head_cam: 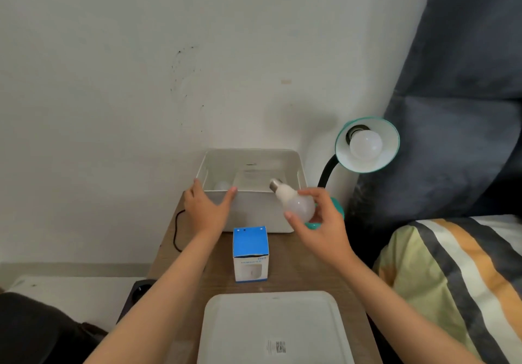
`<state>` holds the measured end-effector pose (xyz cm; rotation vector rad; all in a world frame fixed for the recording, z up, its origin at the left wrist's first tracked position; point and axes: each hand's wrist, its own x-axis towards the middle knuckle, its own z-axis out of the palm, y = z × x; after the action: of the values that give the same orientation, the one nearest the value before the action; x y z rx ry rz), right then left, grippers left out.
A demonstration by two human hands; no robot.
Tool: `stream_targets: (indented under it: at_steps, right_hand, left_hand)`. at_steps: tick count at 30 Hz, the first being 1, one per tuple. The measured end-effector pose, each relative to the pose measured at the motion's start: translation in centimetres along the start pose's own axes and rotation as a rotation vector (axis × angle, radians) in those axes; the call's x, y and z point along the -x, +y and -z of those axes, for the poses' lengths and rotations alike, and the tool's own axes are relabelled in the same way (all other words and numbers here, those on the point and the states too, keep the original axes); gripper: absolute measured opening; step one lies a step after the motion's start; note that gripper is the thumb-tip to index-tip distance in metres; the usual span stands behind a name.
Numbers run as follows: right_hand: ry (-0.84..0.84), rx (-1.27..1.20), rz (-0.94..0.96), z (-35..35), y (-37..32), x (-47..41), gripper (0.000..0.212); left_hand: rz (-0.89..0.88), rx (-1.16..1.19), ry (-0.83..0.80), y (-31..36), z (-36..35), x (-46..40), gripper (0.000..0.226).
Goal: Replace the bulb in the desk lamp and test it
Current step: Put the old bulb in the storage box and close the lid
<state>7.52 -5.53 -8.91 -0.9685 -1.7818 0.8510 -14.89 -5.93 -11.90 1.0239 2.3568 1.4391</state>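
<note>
Frosted white, the loose pear-shaped bulb [296, 204] sits gripped in the right hand [322, 222], thumb and fingers closed around its globe, metal screw base tilted toward ten o'clock over the near right corner of the open white plastic bin [254, 208]. The left hand [204, 208] lies spread open against the bin's near left rim. At two o'clock from the bin, the teal gooseneck desk lamp [367, 144] carries another white bulb [365, 144] in its shade. A small blue-and-white cardboard box [250, 253] stands on the brown wooden table [293, 262] at six o'clock from the bin, and the flat white lid [271, 329] lies nearer still.
</note>
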Motion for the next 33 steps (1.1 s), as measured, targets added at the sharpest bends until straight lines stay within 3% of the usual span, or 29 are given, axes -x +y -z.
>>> stream_targets:
  at_steps: [4,9,16,23,28,33]
  right_hand:
    - [0.010,0.129,0.049,-1.6,-0.6,-6.7,0.039]
    - [-0.124,0.286,-0.081,-5.3,1.9,-13.5,0.044]
    - [-0.189,0.351,-0.223,-7.6,4.0,-16.7,0.051]
    - [-0.184,0.329,-0.295,-7.9,4.2,-17.2,0.066]
    - [-0.188,0.338,-0.230,-5.4,1.9,-15.0,0.063]
    - [-0.158,0.255,-0.132,-1.7,-1.7,-8.3,0.057]
  left_hand:
    - [0.003,-0.005,0.013,0.2,0.0,-0.6,0.099]
    - [-0.012,-0.022,0.005,0.4,0.1,-0.9,0.098]
    - [-0.011,-0.051,0.005,0.2,0.0,-1.4,0.100]
    - [-0.006,-0.060,0.002,0.2,0.1,-1.4,0.100]
    - [0.020,-0.060,-0.025,0.8,0.6,-1.1,0.102]
    - [0.091,0.010,-0.179,1.4,1.9,-1.3,0.103]
